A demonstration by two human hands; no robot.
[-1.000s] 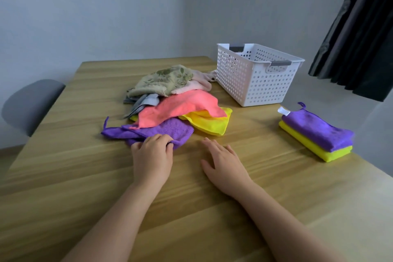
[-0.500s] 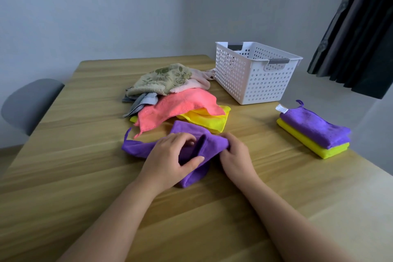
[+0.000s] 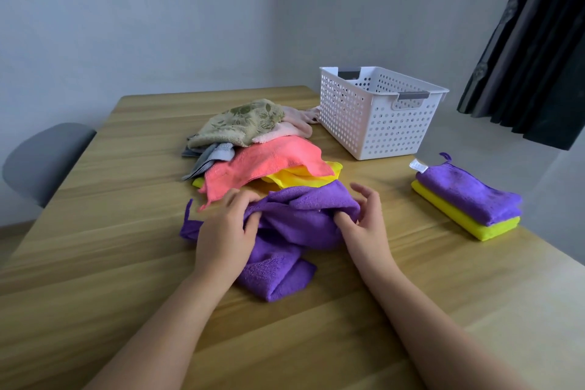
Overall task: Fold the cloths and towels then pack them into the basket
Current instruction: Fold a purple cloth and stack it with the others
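Dragged nearer since 1 second ago, the purple cloth [image 3: 300,218] lies bunched on the table [image 3: 126,263], its far edge touching the yellow cloth [image 3: 300,177] under the coral cloth [image 3: 269,161]. The left hand [image 3: 226,231] grips a fold, fingers curled; the right hand [image 3: 364,225] has its thumb in a fold, fingers spread. 2 folded cloths [image 3: 468,199] sit by the right edge, the basket [image 3: 373,123] beyond them — open wood lies nearer.
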